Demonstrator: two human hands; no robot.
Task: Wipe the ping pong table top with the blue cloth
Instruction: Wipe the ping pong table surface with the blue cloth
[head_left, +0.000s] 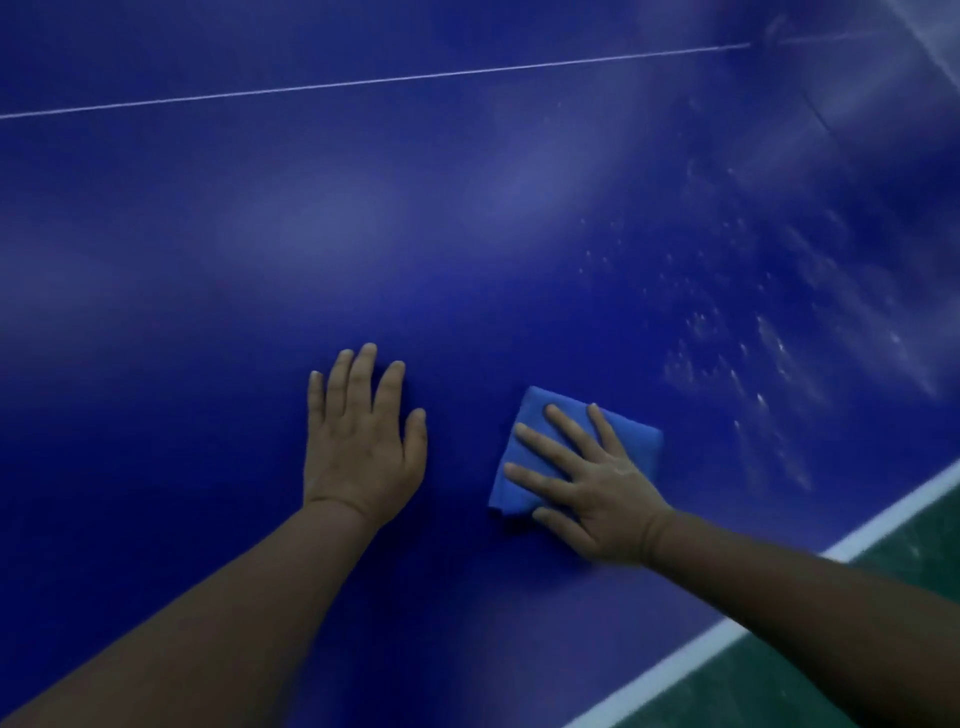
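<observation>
From my head camera I look down on the dark blue ping pong surface (208, 260), which fills nearly the whole view. A thin white line (363, 80) runs across its far part, rising slightly toward the right.

Left of centre, my left hand (363, 447) lies palm down on the bare surface. Its grip is spread: the fingers are straight and slightly apart, the thumb out to the right, and it holds nothing. The bare forearm comes in from the lower left corner.

Just to the right, apart from the left hand, the blue cloth (631, 441) lies folded into a rough square, flat on the surface. My right hand (587, 478) rests on top of it, palm down, its grip also spread: straight fingers fanned toward the upper left and pressing on the cloth, with the thumb lying along the cloth's near edge. The cloth shows past the fingertips and on the hand's far right side.

Further right, pale specks and smears (753, 353) are scattered over the surface, beyond the cloth. At the lower right a white border stripe (691, 654) marks the surface's edge, and past it is green floor (831, 613).
</observation>
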